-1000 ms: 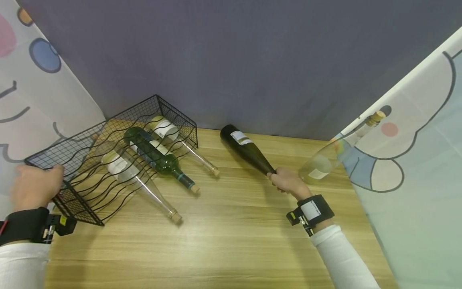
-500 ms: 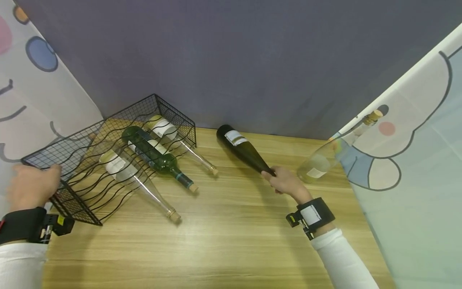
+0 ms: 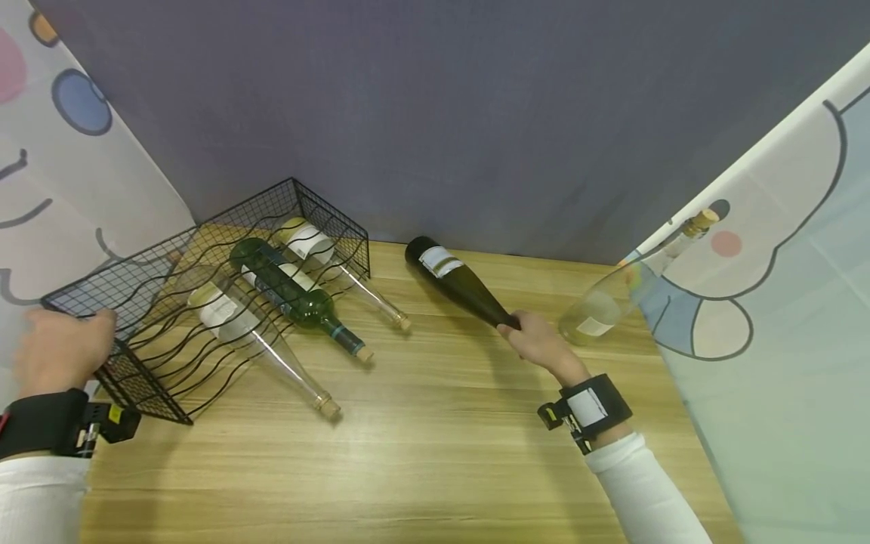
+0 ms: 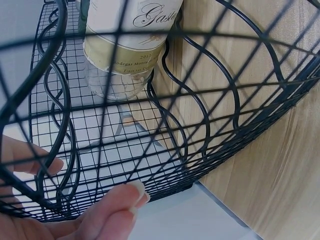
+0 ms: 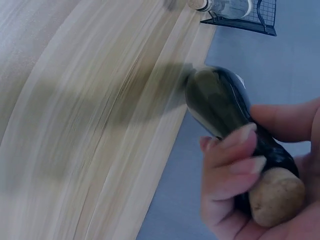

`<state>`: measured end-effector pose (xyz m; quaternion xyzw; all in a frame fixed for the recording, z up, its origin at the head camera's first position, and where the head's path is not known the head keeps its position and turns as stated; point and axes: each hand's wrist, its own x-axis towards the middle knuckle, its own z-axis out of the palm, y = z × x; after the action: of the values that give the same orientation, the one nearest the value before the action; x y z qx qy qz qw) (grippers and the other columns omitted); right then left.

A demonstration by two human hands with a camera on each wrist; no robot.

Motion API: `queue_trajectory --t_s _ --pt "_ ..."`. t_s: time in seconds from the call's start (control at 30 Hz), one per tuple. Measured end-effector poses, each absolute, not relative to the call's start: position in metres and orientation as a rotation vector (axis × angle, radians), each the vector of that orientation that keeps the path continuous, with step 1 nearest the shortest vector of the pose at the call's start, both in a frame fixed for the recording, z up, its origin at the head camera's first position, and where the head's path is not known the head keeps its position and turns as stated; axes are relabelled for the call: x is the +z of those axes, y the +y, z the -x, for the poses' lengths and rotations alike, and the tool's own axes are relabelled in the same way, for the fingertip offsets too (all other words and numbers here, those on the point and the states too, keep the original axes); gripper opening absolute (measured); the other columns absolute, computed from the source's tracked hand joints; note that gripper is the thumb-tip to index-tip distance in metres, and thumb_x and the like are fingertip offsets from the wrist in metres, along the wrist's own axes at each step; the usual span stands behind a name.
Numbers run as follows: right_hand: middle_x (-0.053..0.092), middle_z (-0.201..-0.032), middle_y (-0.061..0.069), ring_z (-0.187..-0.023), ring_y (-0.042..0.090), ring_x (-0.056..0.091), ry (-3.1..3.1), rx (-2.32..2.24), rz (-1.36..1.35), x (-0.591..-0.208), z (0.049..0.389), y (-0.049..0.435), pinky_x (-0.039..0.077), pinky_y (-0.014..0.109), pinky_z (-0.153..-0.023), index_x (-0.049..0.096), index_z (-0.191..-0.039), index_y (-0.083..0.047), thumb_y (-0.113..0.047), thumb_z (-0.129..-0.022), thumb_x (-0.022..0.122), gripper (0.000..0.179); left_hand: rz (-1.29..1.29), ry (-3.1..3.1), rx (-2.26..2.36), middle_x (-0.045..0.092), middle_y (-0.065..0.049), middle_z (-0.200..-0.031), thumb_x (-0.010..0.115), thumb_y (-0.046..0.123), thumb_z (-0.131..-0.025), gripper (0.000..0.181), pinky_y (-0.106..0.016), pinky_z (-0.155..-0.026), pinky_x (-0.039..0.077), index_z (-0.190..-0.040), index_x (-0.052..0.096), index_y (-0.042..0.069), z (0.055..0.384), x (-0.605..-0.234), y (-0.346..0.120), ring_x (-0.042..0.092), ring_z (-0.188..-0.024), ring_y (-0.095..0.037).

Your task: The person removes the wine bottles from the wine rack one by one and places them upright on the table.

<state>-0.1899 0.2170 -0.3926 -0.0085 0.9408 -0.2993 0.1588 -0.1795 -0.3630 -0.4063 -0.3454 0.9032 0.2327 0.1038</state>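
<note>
My left hand [image 3: 64,347] grips the near left end of a black wire wine rack [image 3: 122,291]; in the left wrist view its fingers [image 4: 117,205] curl around the mesh. The rack bears a clear corked bottle [image 3: 261,340], a green corked wine bottle [image 3: 313,306] and a second clear bottle [image 3: 313,245] at its far end, their necks out over the table. To the right, my right hand [image 3: 540,344] holds a dark wine bottle [image 3: 469,291] by the neck, base pointing away from me. In the right wrist view, its cork [image 5: 277,197] shows beside the curled fingers.
Leaning at the right wall is another clear corked bottle [image 3: 601,306], just beyond the right hand. A grey wall [image 3: 462,128] closes off the back of the wooden table [image 3: 381,461], and printed sheets [image 3: 768,363] hang at both sides.
The dark bottle and my right hand have shifted very slightly left. My left hand keeps its grip on the rack, and the other bottles lie as before.
</note>
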Motion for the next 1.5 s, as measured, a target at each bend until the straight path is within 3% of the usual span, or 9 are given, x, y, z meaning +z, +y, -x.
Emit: queue_trajectory --t_s 0.27,0.33,0.43,0.6,0.73,0.8,0.9,1.23,1.5 --pt "0.069 -0.112 0.027 -0.091 0.035 0.064 2.904 -1.026 -0.079 -0.388 0.189 0.229 0.052 0.044 -0.074 0.065 -0.120 0.003 -0.027 -0.089 0.067 0.043 1.002 2.662 0.653 0.014 -0.054 -0.142 0.018 0.042 -0.099 0.085 -0.071 -0.101 0.032 -0.140 -0.021 -0.022 0.180 -0.404 -0.362 0.025 -0.124 -0.068" --pt "0.068 -0.117 0.025 -0.087 0.032 0.065 2.917 -1.161 -0.134 -0.386 0.191 0.234 0.054 0.040 -0.070 0.065 -0.122 0.001 -0.027 -0.085 0.072 0.046 0.998 2.666 0.651 0.017 -0.055 -0.140 0.018 0.041 -0.099 0.085 -0.071 -0.100 0.034 -0.139 -0.020 -0.023 0.180 -0.403 -0.361 0.028 -0.122 -0.068" --pt "0.067 -0.110 0.014 -0.070 0.017 0.059 2.867 -1.395 -0.229 -0.382 0.193 0.240 0.049 0.026 -0.058 0.064 -0.123 -0.002 -0.028 -0.082 0.076 0.051 1.003 2.668 0.666 0.019 -0.055 -0.139 0.019 0.041 -0.099 0.085 -0.071 -0.098 0.036 -0.139 -0.019 -0.023 0.179 -0.402 -0.361 0.029 -0.120 -0.067" --pt "0.048 -0.072 -0.012 -0.045 0.003 0.034 2.670 -1.863 -0.448 -0.373 0.196 0.239 0.033 0.017 -0.043 0.064 -0.119 -0.008 -0.025 -0.078 0.081 0.048 1.009 2.667 0.682 0.018 -0.056 -0.140 0.020 0.041 -0.099 0.085 -0.071 -0.098 0.036 -0.140 -0.019 -0.023 0.178 -0.402 -0.361 0.029 -0.121 -0.068" --pt "0.056 -0.080 -0.009 -0.067 0.007 0.048 2.302 -2.412 -0.476 -0.370 0.199 0.235 0.039 0.018 -0.054 0.067 -0.103 -0.007 -0.012 -0.080 0.078 0.026 1.017 2.660 0.686 0.016 -0.055 -0.141 0.019 0.041 -0.099 0.085 -0.071 -0.099 0.034 -0.140 -0.020 -0.022 0.178 -0.402 -0.362 0.028 -0.122 -0.067" --pt "0.059 -0.103 -0.001 -0.085 0.012 0.051 2.121 -2.603 -0.394 -0.370 0.202 0.234 0.040 0.019 -0.064 0.067 -0.096 -0.005 -0.005 -0.083 0.074 0.015 1.022 2.658 0.686 0.015 -0.054 -0.142 0.019 0.041 -0.099 0.085 -0.071 -0.100 0.034 -0.140 -0.020 -0.022 0.178 -0.402 -0.362 0.027 -0.123 -0.067" --pt "0.061 -0.103 0.005 -0.093 0.017 0.053 2.011 -2.709 -0.265 -0.370 0.207 0.236 0.042 0.019 -0.069 0.064 -0.091 -0.003 0.002 -0.087 0.067 0.007 1.022 2.656 0.677 0.014 -0.054 -0.143 0.019 0.041 -0.099 0.085 -0.071 -0.101 0.032 -0.140 -0.020 -0.022 0.179 -0.403 -0.361 0.025 -0.124 -0.067" --pt "0.076 -0.097 0.012 -0.104 0.030 0.064 1.761 -2.838 0.228 -0.366 0.211 0.245 0.058 0.033 -0.086 0.055 -0.089 0.002 0.015 -0.090 0.054 0.013 1.013 2.658 0.703 0.015 -0.055 -0.141 0.021 0.042 -0.099 0.086 -0.072 -0.098 0.034 -0.141 -0.017 -0.023 0.179 -0.401 -0.360 0.026 -0.122 -0.068" --pt "0.076 -0.092 0.015 -0.101 0.032 0.069 1.803 -2.854 0.298 -0.365 0.209 0.242 0.061 0.028 -0.080 0.053 -0.086 0.005 0.022 -0.086 0.055 0.017 1.033 2.646 0.712 0.011 -0.053 -0.144 0.019 0.042 -0.099 0.086 -0.073 -0.102 0.029 -0.141 -0.022 -0.021 0.179 -0.403 -0.361 0.019 -0.127 -0.068"
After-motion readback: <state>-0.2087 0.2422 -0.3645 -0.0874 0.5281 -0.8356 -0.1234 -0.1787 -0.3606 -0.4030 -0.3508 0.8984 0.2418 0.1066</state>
